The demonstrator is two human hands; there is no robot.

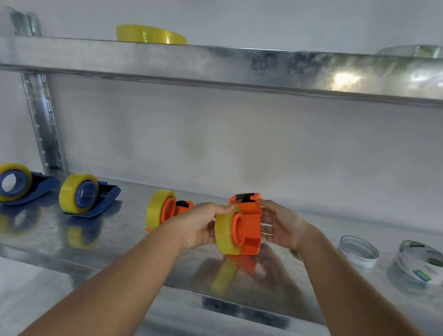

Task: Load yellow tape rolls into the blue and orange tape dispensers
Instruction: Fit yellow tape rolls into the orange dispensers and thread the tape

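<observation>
Tape dispensers on the lower shelf (53, 237): two blue (34, 185) (100, 194) and one orange (177, 208), each carrying a yellow roll. Fourth, orange dispenser (248, 222), at centre: right hand (281, 227) grips its body, left hand (203, 224) holds its yellow roll (226, 233) on the hub, apparently nearly seated. Spare yellow roll (151, 34) on the upper shelf.

Both hands hold an orange dispenser (248, 222) just above the metal shelf (104, 249): the left hand (202, 225) grips its yellow tape roll (225, 233), the right hand (280, 228) its far side. Three loaded dispensers stand to the left.
</observation>
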